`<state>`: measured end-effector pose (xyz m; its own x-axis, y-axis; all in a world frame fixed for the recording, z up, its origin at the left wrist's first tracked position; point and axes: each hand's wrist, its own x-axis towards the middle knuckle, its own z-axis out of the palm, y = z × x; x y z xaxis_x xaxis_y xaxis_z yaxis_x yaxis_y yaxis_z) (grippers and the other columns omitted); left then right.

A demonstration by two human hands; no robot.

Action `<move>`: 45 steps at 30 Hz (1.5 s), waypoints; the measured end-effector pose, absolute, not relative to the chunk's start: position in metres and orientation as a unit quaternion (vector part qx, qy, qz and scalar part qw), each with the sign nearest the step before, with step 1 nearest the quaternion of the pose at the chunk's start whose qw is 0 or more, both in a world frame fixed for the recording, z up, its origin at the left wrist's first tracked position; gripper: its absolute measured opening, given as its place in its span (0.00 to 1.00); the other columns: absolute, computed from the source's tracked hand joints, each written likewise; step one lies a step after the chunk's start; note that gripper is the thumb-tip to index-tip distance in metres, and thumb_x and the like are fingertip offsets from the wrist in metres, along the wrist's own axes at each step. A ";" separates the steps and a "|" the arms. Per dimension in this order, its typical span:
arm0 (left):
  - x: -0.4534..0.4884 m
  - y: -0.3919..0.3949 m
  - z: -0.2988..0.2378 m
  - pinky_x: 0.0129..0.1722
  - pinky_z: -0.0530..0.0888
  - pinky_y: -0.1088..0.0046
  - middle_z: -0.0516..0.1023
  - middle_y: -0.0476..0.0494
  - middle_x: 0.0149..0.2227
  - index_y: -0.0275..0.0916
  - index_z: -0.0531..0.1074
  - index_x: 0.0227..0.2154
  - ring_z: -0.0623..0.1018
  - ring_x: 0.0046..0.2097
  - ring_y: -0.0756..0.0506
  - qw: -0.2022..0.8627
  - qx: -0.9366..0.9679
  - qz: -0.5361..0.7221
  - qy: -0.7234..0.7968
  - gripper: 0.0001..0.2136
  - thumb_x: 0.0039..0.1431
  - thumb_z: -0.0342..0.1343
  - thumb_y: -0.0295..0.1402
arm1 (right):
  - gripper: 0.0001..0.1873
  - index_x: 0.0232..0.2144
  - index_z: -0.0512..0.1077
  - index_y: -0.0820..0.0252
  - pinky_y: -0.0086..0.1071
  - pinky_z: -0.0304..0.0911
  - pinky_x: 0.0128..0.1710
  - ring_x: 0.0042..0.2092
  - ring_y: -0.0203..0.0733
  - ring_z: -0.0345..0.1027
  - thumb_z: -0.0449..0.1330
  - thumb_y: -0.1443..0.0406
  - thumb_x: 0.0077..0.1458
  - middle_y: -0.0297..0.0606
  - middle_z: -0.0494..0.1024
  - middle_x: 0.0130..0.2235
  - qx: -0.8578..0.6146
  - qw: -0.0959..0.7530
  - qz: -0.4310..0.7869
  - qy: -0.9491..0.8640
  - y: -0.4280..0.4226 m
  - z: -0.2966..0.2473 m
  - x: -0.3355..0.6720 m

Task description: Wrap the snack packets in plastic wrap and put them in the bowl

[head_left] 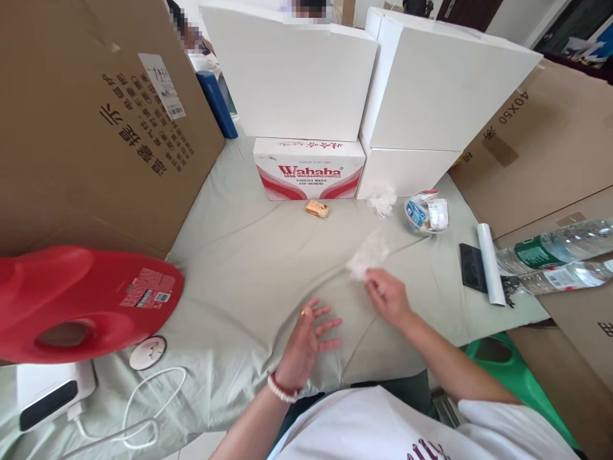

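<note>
My right hand (389, 296) pinches the near end of a thin, clear plastic bag (368, 254), which trails away over the cloth. To its left, my left hand (310, 342) hovers above the cloth near the front edge, fingers spread and nothing in them. Beyond the hands, a small wrapped snack (317, 208) lies in front of a white and red Wahaha water box (309, 171). A crumpled piece of clear plastic (382, 200) sits at the foot of the white boxes. Beside it stands a clear bowl (407, 223) with several small packets inside.
White boxes (292, 76) and cardboard boxes (86, 128) wall in the cloth-covered table (230, 255). At left are a red jug (96, 287), a round lid (148, 352) and a white device (55, 390) with a cable. On the right lie a phone (472, 267), a white roll (491, 265) and water bottles (560, 248).
</note>
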<state>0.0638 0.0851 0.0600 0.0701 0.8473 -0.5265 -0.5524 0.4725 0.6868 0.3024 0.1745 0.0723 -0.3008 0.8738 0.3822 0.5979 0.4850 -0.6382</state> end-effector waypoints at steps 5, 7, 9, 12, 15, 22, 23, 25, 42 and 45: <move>0.095 0.124 0.052 0.37 0.76 0.68 0.81 0.47 0.41 0.45 0.76 0.48 0.80 0.39 0.45 0.754 0.148 0.426 0.476 0.28 0.43 0.77 0.42 | 0.17 0.52 0.79 0.52 0.35 0.72 0.52 0.52 0.43 0.77 0.53 0.64 0.70 0.41 0.82 0.53 -0.322 0.209 0.323 -0.865 0.134 0.058 0.298; 0.094 0.123 0.046 0.35 0.74 0.71 0.80 0.49 0.35 0.42 0.76 0.39 0.79 0.35 0.47 0.730 0.150 0.435 0.505 0.23 0.40 0.77 0.39 | 0.17 0.54 0.78 0.52 0.35 0.72 0.50 0.50 0.43 0.77 0.54 0.61 0.70 0.41 0.81 0.54 -0.421 0.254 0.288 -0.822 0.158 0.063 0.330; 0.087 0.116 0.043 0.33 0.73 0.72 0.81 0.49 0.33 0.42 0.75 0.35 0.79 0.34 0.48 0.713 0.136 0.441 0.528 0.21 0.40 0.76 0.40 | 0.17 0.52 0.79 0.53 0.37 0.72 0.46 0.44 0.45 0.77 0.53 0.60 0.69 0.44 0.80 0.53 -0.587 0.301 0.157 -0.735 0.199 0.070 0.374; 0.076 0.103 0.043 0.29 0.71 0.74 0.81 0.49 0.32 0.41 0.75 0.36 0.79 0.32 0.48 0.684 0.132 0.454 0.556 0.22 0.39 0.76 0.43 | 0.22 0.58 0.75 0.56 0.43 0.69 0.48 0.48 0.52 0.74 0.57 0.60 0.65 0.51 0.73 0.61 -0.740 0.268 -0.020 -0.617 0.268 0.077 0.434; 0.070 0.090 0.046 0.27 0.70 0.75 0.81 0.49 0.31 0.40 0.75 0.35 0.79 0.30 0.49 0.662 0.135 0.468 0.570 0.24 0.37 0.76 0.45 | 0.18 0.51 0.77 0.59 0.43 0.66 0.50 0.53 0.55 0.68 0.61 0.61 0.61 0.51 0.72 0.58 -0.772 0.192 -0.048 -0.605 0.317 0.072 0.465; 0.060 0.072 0.044 0.27 0.72 0.76 0.81 0.49 0.29 0.37 0.75 0.34 0.78 0.28 0.50 0.652 0.116 0.481 0.574 0.27 0.33 0.79 0.45 | 0.11 0.31 0.75 0.56 0.41 0.64 0.49 0.45 0.49 0.61 0.55 0.61 0.62 0.43 0.72 0.38 -0.702 0.248 -0.044 -0.666 0.293 0.039 0.455; 0.059 0.071 0.042 0.27 0.72 0.76 0.81 0.48 0.29 0.37 0.75 0.34 0.79 0.29 0.50 0.655 0.121 0.481 0.570 0.27 0.34 0.79 0.45 | 0.12 0.31 0.75 0.56 0.41 0.64 0.49 0.44 0.49 0.60 0.55 0.60 0.63 0.43 0.71 0.38 -0.687 0.261 -0.045 -0.676 0.280 0.035 0.450; 0.058 0.071 0.039 0.27 0.73 0.75 0.81 0.48 0.30 0.37 0.74 0.35 0.79 0.29 0.49 0.662 0.130 0.479 0.562 0.27 0.36 0.79 0.46 | 0.13 0.31 0.75 0.55 0.41 0.65 0.48 0.44 0.49 0.60 0.53 0.60 0.64 0.42 0.71 0.38 -0.660 0.278 -0.039 -0.697 0.256 0.030 0.435; 0.064 0.045 0.046 0.48 0.74 0.63 0.78 0.42 0.57 0.48 0.69 0.56 0.84 0.44 0.41 0.649 0.178 0.552 0.493 0.35 0.44 0.76 0.35 | 0.26 0.41 0.75 0.58 0.43 0.73 0.44 0.41 0.47 0.75 0.58 0.42 0.63 0.49 0.79 0.42 -0.566 0.386 0.559 -0.466 0.222 0.050 0.291; 0.066 0.046 0.049 0.52 0.73 0.63 0.75 0.42 0.61 0.51 0.68 0.59 0.83 0.49 0.40 0.676 0.196 0.536 0.467 0.38 0.44 0.77 0.35 | 0.31 0.43 0.74 0.56 0.42 0.75 0.41 0.41 0.48 0.77 0.68 0.38 0.53 0.47 0.82 0.40 -0.456 0.342 0.758 -0.317 0.156 0.040 0.256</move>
